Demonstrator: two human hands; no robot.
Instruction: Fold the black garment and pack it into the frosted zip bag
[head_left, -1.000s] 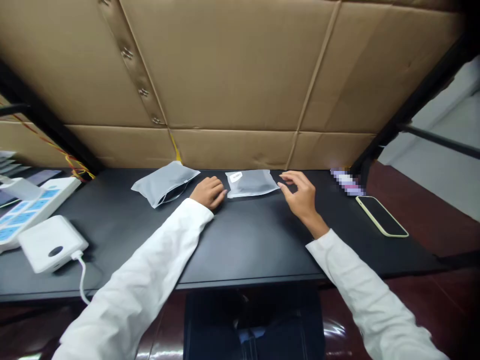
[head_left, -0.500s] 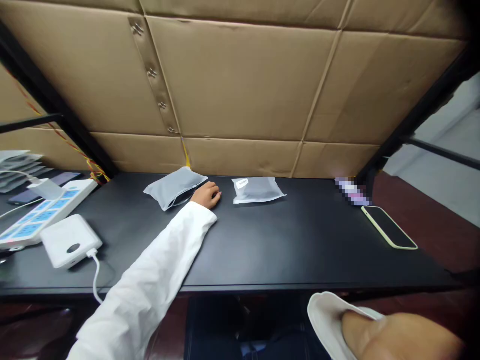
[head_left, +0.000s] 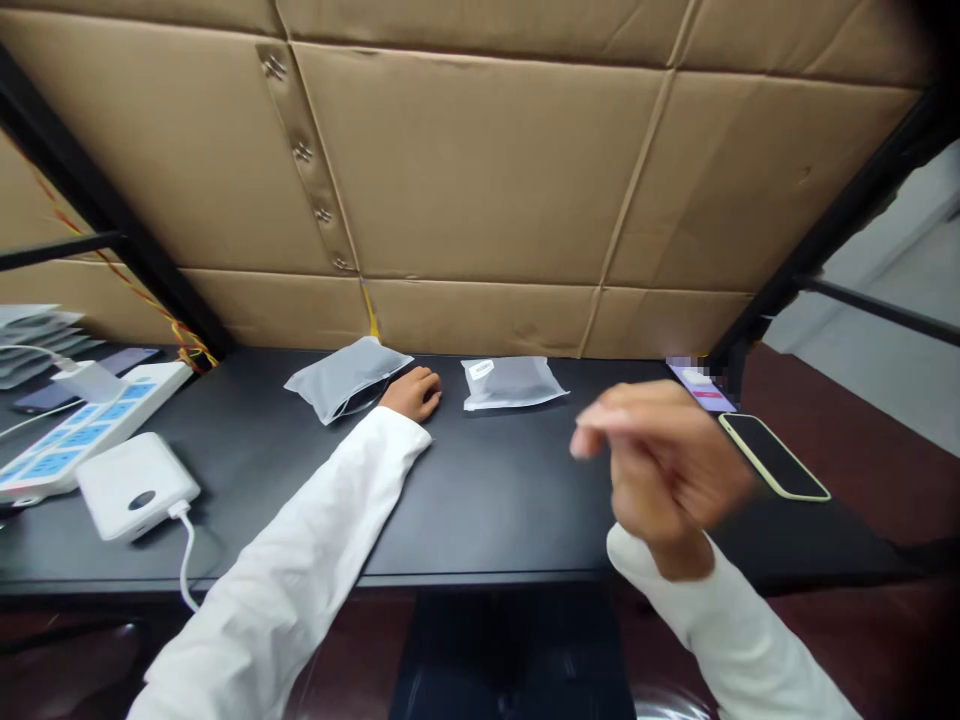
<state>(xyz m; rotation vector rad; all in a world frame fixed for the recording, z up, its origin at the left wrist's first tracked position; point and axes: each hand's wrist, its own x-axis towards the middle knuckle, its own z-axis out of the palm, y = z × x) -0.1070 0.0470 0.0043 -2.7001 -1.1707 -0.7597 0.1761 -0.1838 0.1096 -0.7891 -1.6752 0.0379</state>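
My left hand (head_left: 412, 393) lies on the black table (head_left: 480, 500), palm down with its fingers loosely bent, holding nothing that I can see. Just left of it, close to its fingers, is a frosted zip pouch (head_left: 345, 376) with its mouth parted toward the hand. A second frosted pouch (head_left: 517, 382), with a white label at its upper left corner, lies flat to the right of the left hand. My right hand (head_left: 660, 455) hovers above the right part of the table, blurred by motion. Its fingers are curled in toward the thumb, and nothing shows between them.
At the right edge lie a phone with a pale green case (head_left: 774, 457) and a partly pixelated lit screen (head_left: 705, 385). On the left are a white power strip (head_left: 82, 435), a white power bank (head_left: 135, 487) with a cable, and stacked pouches (head_left: 37, 340). Cardboard (head_left: 480, 170) walls the back.
My right hand has risen from below the table's front edge at the lower right and now hangs over the tabletop. My left hand and both pouches stay put.
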